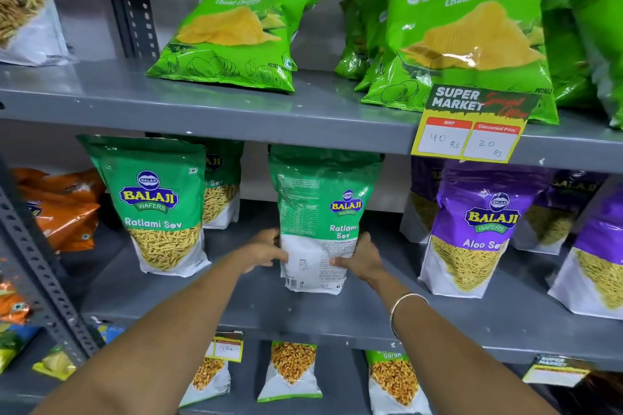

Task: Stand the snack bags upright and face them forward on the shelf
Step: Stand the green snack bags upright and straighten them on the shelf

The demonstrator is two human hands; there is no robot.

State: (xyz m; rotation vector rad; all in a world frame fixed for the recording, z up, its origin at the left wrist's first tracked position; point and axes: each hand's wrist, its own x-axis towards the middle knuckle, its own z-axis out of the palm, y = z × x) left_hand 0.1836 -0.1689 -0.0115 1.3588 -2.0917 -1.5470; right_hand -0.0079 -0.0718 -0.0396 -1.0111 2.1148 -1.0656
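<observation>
A green Ratlami Sev bag point(320, 212) stands upright on the middle shelf point(337, 316) with its printed back side toward me. My left hand point(261, 251) grips its lower left edge and my right hand point(362, 257) grips its lower right edge. To its left another Ratlami Sev bag point(155, 208) stands upright and faces forward, with a second green bag point(220, 185) behind it. Purple Aloo Sev bags point(478, 229) stand to the right, front side out.
Green Crunchem bags point(236, 33) point(468, 30) lean back on the top shelf point(236, 111). A yellow price tag point(472, 124) hangs from that shelf's edge. Orange bags point(64, 208) lie at the left. A perforated upright post point(33, 262) stands left. Smaller bags point(293, 370) fill the shelf below.
</observation>
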